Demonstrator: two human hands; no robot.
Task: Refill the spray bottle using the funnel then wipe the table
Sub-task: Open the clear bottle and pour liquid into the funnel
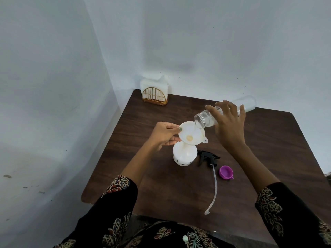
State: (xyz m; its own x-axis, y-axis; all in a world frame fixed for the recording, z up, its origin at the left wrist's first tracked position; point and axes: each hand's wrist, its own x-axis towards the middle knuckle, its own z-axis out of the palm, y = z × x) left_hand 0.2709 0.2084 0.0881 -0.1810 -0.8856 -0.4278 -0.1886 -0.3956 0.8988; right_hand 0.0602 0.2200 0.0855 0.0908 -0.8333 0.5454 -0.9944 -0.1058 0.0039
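White plastic made up the spray bottle (pixel 184 155), which stood upright near the middle of the dark wooden table (pixel 268 149) with its head removed. A pale funnel (pixel 245 135) did not sit apart from it: the funnel (pixel 191 134) rested in the bottle's neck, and the left hand (pixel 164 134) had its grip pinched on the funnel's rim, thumb on top and fingers beneath. Just above the funnel's far edge, the right hand (pixel 229 126) had its grip wrapped around a clear refill bottle (pixel 207 119), tilted mouth-down toward the funnel; a thin stream of clear liquid ran from the mouth into the cone. Beside the spray bottle, on the side toward the right hand, the black trigger head (pixel 207 157) lay on the table with its long translucent dip tube (pixel 214 190) trailing toward the person. A purple cap (pixel 226 172) lay open side up just beyond that trigger head. Far behind the spray bottle, at the table's corner against the wall, stood a gold wire holder with white napkins (pixel 155 92). Dark patterned sleeves (pixel 116 203) covered both forearms.
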